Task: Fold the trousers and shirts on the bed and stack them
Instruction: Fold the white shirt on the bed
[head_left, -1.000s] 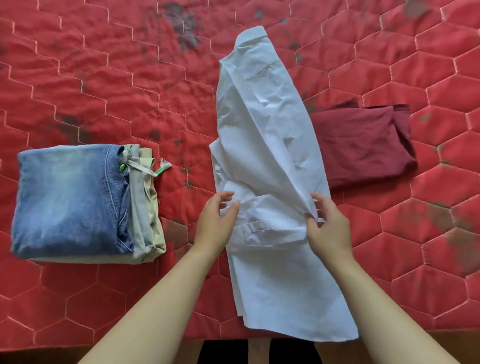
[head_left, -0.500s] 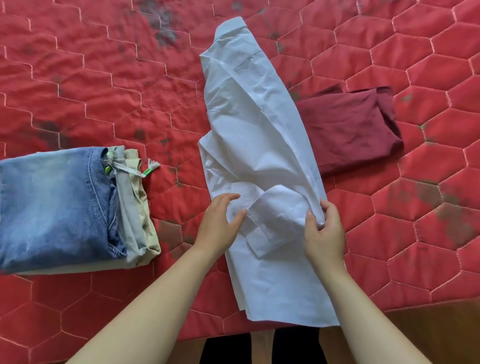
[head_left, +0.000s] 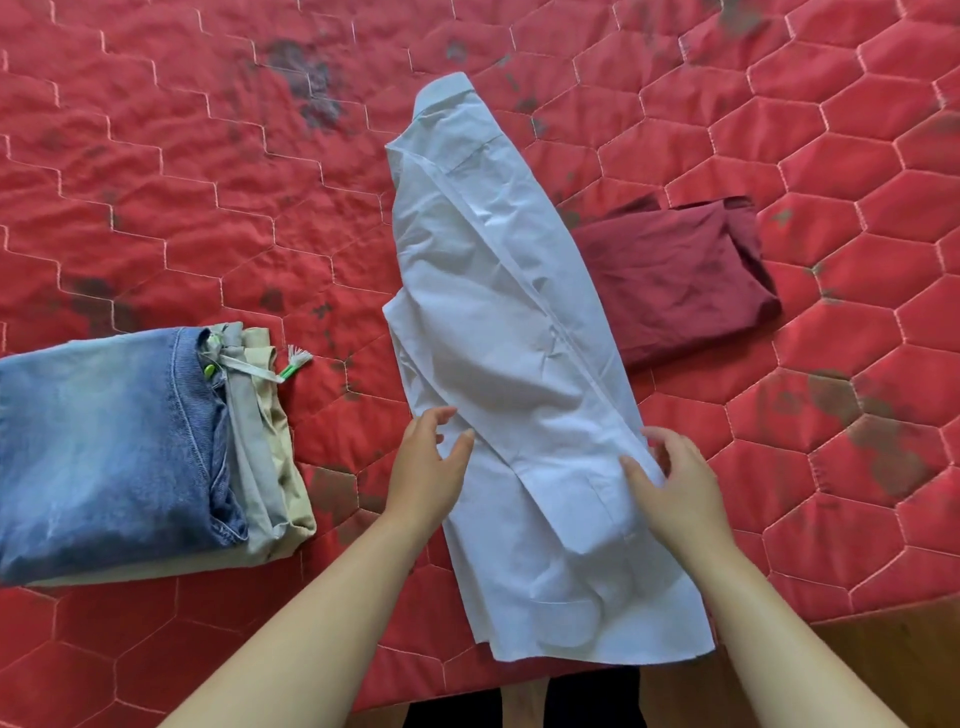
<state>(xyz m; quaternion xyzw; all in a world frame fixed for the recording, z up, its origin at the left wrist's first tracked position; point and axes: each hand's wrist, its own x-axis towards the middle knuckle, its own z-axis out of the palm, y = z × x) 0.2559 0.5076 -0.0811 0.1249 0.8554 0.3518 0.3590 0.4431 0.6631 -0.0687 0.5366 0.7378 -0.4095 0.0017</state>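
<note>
The red quilted bed (head_left: 208, 182) filled the view. At its centre lay the white shirt (head_left: 498, 322), narrowed to a long strip with its collar toward 12 o'clock. The folded trouser stack (head_left: 130, 441) sat at 9 o'clock and a folded maroon garment (head_left: 675, 275) at 2 o'clock. Your left hand (head_left: 423, 478) and right hand (head_left: 675, 493) were both released, fingers relaxed at the shirt's side edges. You seemed mid-fold; next, the hem probably needed bringing up toward the collar. Half a second earlier the sleeve cuff (head_left: 576, 519) stood bunched between your hands; it now lay flat.
</note>
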